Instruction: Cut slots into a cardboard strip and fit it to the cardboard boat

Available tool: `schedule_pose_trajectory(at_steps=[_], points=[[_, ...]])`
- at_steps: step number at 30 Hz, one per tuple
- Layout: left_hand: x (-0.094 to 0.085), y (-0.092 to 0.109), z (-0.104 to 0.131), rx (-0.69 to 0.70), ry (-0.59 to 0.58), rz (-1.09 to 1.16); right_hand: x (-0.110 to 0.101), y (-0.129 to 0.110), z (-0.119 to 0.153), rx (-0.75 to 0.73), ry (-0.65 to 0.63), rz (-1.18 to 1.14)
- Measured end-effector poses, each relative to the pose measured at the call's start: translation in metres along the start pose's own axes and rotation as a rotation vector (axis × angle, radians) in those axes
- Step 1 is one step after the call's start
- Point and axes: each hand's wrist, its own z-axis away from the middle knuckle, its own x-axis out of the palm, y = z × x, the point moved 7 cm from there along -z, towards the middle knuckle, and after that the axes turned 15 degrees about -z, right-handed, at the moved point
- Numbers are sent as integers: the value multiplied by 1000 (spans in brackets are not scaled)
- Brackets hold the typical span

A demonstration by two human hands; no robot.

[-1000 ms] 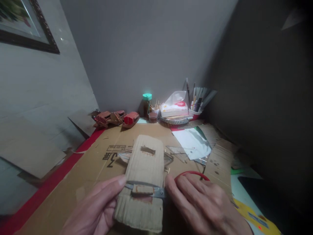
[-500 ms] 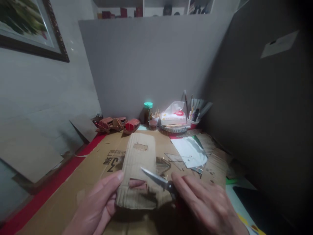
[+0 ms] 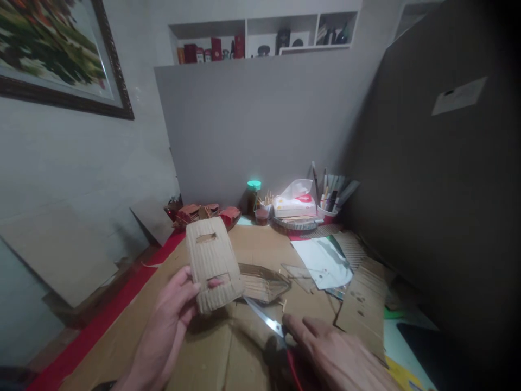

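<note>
My left hand (image 3: pixel 165 320) grips a corrugated cardboard piece (image 3: pixel 215 258) by its lower left edge, thumb in front. The piece is held tilted upright and has two rectangular cut-outs, one near the top and one near the bottom. Part of a finger shows through the lower opening. In my right hand (image 3: pixel 336 353) is a pair of scissors (image 3: pixel 264 316) with red handles. Its blades lie together, their tip just below the piece's lower right corner. Behind them, a boat-shaped cardboard form (image 3: pixel 264 283) rests on the cardboard sheet.
A large cardboard sheet (image 3: pixel 260 239) covers the table. A clear set square (image 3: pixel 300 276), white paper (image 3: pixel 321 260) and cardboard scraps (image 3: pixel 364 298) lie right. At the back stand reddish model boats (image 3: pixel 195 216), a green-lidded jar (image 3: pixel 253 198), tissues (image 3: pixel 295 205) and a pen cup (image 3: pixel 329 210).
The cardboard piece has moved left and tilted, away from the scissors, whose tip was over its face. More of the boat-shaped form shows. The camera view has tipped upward.
</note>
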Motion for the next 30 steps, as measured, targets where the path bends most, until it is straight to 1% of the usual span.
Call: schedule_pose_trajectory(at_steps=[4, 6, 8, 11, 14, 16, 18, 19, 20, 21, 23, 24, 25, 27, 30], points=[[-8, -6, -3, 30, 25, -25, 2, -10, -4, -11, -80, -3], [-12, -6, -4, 34, 49, -29, 5, -10, -3, -24, -80, 22], [-15, -5, -5, 49, 67, -36, 11, -9, -2, -59, -55, 54], [-14, -4, -5, 69, 60, -53, 27, -6, -2, -132, -29, 76], [-10, -7, -5, 46, 32, -59, 39, -5, -4, -159, -27, 68], [-7, -10, -5, 28, 9, -56, 39, -7, -6, -153, -26, 54], [-4, -12, -4, 9, -20, -53, 32, -10, -6, -131, -38, 37], [-3, -14, -4, -3, -34, -52, 26, -12, -6, -115, -19, 34], [-2, -15, -3, -16, -50, -50, 17, -13, -6, -96, 43, 46], [0, -17, -2, -30, -65, -47, 5, -14, -5, -91, 140, 78], [4, -19, 0, -62, -111, -33, -19, -21, -1, -137, 385, 203], [7, -21, 1, -81, -142, -22, -28, -25, 2, -177, 493, 274], [11, -22, 3, -102, -177, -9, -32, -29, 3, -221, 555, 328], [18, -23, 8, -138, -242, 17, -32, -33, 2, -276, 580, 357], [25, -22, 16, -183, -291, 41, -29, -29, -2, -251, 569, 305]])
